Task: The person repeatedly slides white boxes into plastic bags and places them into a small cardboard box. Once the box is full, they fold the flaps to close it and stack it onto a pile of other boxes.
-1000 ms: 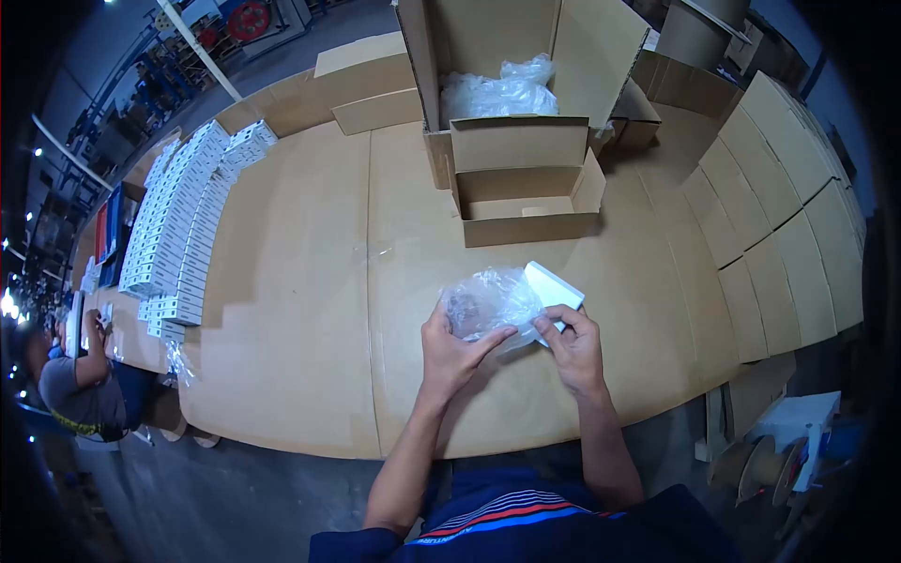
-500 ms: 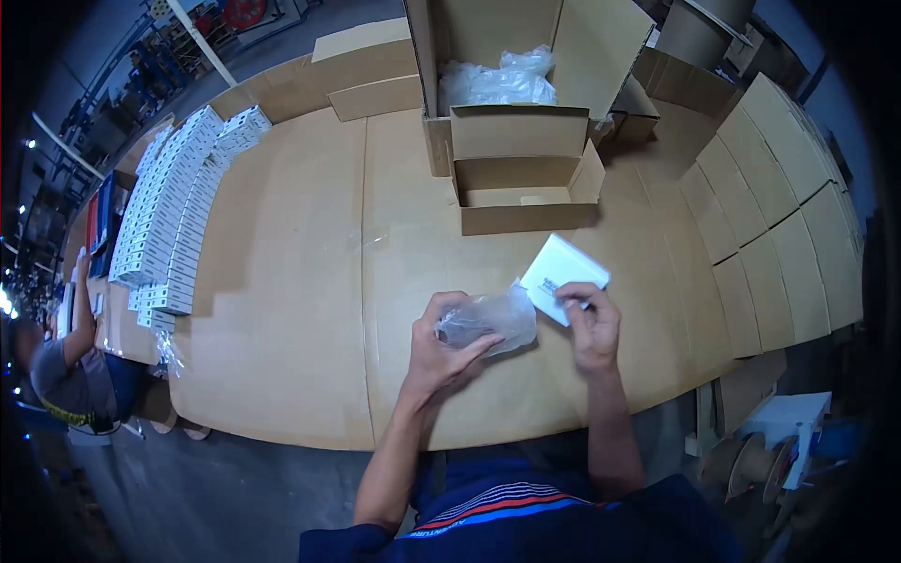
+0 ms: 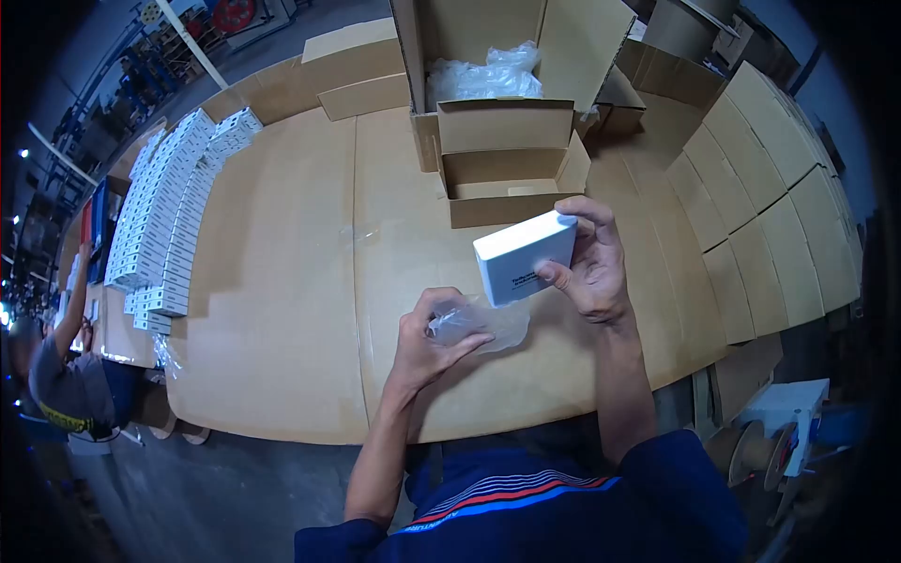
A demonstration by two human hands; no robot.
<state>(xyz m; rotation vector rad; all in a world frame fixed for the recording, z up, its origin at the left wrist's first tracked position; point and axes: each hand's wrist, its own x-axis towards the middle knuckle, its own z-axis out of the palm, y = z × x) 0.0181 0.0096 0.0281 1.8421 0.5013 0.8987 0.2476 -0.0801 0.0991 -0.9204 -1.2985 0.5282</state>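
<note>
My right hand [image 3: 593, 258] grips a small white box [image 3: 526, 255] with dark print on its front, raised and tilted over the table. The thumb presses the printed face and the fingers hold the far end. Just below and to the left, my left hand [image 3: 434, 342] is closed around a clear plastic bag [image 3: 497, 328], whose wide end points toward the white box. An open cardboard box [image 3: 514, 208] with its lid flap up stands right behind the white box.
Stacked white boxes [image 3: 169, 211] line the table's left side. A large carton [image 3: 582, 47] holding plastic bags [image 3: 488, 80] stands at the back. Brown cardboard boxes [image 3: 765, 211] are piled at right. Another person [image 3: 70, 371] works at far left.
My right hand has lifted and turned the white box, bringing it upward and to the left above the bag. My left hand still holds the bag in nearly the same place.
</note>
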